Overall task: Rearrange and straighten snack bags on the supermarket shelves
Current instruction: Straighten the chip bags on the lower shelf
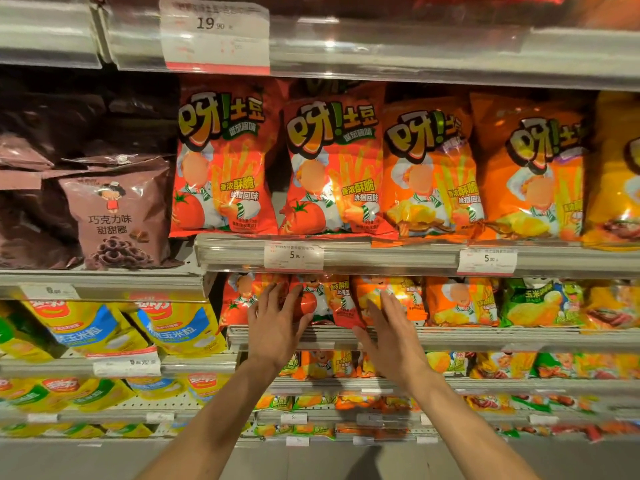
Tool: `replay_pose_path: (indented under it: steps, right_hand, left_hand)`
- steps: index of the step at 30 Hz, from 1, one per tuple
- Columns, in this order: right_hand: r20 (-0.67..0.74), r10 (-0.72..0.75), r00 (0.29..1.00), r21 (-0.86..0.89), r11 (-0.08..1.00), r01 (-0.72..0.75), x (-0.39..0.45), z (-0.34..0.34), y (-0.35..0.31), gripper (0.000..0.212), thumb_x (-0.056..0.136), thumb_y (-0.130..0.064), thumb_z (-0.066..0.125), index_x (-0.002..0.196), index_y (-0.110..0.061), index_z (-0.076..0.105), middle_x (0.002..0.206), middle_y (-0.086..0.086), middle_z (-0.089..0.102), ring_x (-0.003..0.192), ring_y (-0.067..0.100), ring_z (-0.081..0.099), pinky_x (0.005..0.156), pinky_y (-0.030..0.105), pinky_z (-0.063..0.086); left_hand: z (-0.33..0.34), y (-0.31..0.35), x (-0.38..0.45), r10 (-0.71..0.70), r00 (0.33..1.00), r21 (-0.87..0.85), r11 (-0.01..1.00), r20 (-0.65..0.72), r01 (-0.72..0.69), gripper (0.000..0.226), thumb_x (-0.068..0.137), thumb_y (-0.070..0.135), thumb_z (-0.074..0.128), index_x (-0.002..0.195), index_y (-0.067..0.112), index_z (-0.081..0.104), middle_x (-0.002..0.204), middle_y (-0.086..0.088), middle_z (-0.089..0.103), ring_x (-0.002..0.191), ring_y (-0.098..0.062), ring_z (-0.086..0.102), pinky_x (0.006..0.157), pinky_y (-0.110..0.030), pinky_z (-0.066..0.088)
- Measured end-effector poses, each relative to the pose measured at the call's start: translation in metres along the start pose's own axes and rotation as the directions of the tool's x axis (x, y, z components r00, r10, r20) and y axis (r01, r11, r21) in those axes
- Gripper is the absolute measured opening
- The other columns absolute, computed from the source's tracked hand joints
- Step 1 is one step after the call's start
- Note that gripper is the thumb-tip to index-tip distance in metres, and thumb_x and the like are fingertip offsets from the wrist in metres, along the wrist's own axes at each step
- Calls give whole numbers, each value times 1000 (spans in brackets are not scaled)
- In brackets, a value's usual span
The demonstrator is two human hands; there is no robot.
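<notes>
1. Standing on the middle shelf, under the 5.90 price tag: a red tomato snack bag, tilted, with an orange bag just beside it.
2. Reaching up to that red bag from either side: left hand touching its left edge, right hand at its right edge and overlapping the orange bag.
3. Both hands flat, fingers straight and spread, gripping nothing.
4. Forearms bare, rising from the bottom edge and converging toward the price tag.
5. Above the tag: a row of larger red and orange bags, upright, edges overlapping.
</notes>
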State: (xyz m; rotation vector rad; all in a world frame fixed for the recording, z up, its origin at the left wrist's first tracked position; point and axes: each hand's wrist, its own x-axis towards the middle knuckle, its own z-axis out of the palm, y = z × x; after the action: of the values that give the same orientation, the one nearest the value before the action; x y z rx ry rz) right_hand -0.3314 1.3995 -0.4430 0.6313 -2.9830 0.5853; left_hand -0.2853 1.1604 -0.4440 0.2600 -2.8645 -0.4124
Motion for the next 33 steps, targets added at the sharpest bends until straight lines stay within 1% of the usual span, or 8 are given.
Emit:
replay_pose_path:
  steps: [4, 7, 10, 19, 24, 27, 30, 33]
  right_hand:
    - [-10, -28, 1000, 139, 990, 29, -1, -8, 7, 51, 103, -41, 51, 148, -18, 49, 159, 3, 38, 149, 25, 32, 123, 45, 27]
    - [-21, 45, 999, -33, 998, -45, 7, -17, 19, 55, 108, -43, 36, 159, -23, 32, 170, 5, 12, 158, 29, 5, 128, 47, 9]
    - [91, 58, 994, -156, 987, -43, 9, -15, 24, 60, 108, -50, 24, 163, -28, 15, 171, 4, -11, 157, 28, -11, 128, 45, 1]
    - [115, 77, 990, -98, 993, -65, 1, -5, 25, 66, 106, -53, 34, 163, -29, 11, 170, 1, -19, 156, 24, -19, 128, 43, -3]
    - [31, 90, 996, 191, 977, -94, -6, -23, 19, 57, 103, -37, 56, 155, -20, 41, 171, 4, 6, 158, 23, 0, 127, 40, 8]
    - [-10, 198, 980, 354, 917, -182, -16, -31, 9, 50, 101, -34, 61, 148, -18, 51, 167, 2, 25, 156, 20, 16, 127, 37, 16]
    - [-34, 332, 943, 562, 786, -257, -31, -35, -2, 42, 100, -35, 63, 139, -19, 58, 152, 0, 46, 143, 20, 41, 119, 41, 35]
    - [33, 464, 885, 757, 567, -326, -50, -35, -13, 33, 98, -29, 66, 130, -20, 63, 122, -5, 66, 120, 17, 61, 94, 24, 50]
  left_hand:
    - [1, 6, 3, -35, 999, 59, 998, 19, 34, 64, 100, 59, 46, 157, 30, 36, 160, -11, 36, 152, -32, 21, 114, -52, 27]
    - [0, 11, 1, -6, 1000, 67, 998, -19, 7, 63, 98, 50, 58, 154, 24, 44, 156, -16, 42, 148, -38, 33, 110, -56, 34]
    - [4, 11, -3, 9, 999, 63, 998, -46, -6, 64, 98, 48, 59, 155, 23, 43, 158, -18, 41, 149, -39, 33, 112, -57, 33]
    - [13, 21, 7, -112, 993, 62, 992, 34, 110, 68, 102, 59, 40, 162, 33, 20, 167, -9, 22, 156, -29, 9, 122, -49, 15]
    - [-4, 9, 1, -21, 997, -103, 994, 71, 28, 67, 102, 51, 49, 161, 29, 27, 167, -5, 24, 157, -27, 8, 125, -47, 15]
    - [-17, 1, -7, 1, 1000, -288, 958, 31, 8, 59, 101, 38, 59, 154, 19, 42, 158, -8, 40, 150, -29, 27, 123, -45, 25]
    - [-24, -3, -20, -28, 1000, -471, 882, -4, 23, 51, 99, 30, 64, 147, 21, 49, 136, 5, 58, 128, -16, 52, 110, -38, 43]
    - [-32, -2, -35, -103, 991, -690, 711, 83, 132, 36, 100, 30, 64, 133, 38, 52, 115, 25, 64, 101, 12, 62, 89, -22, 55]
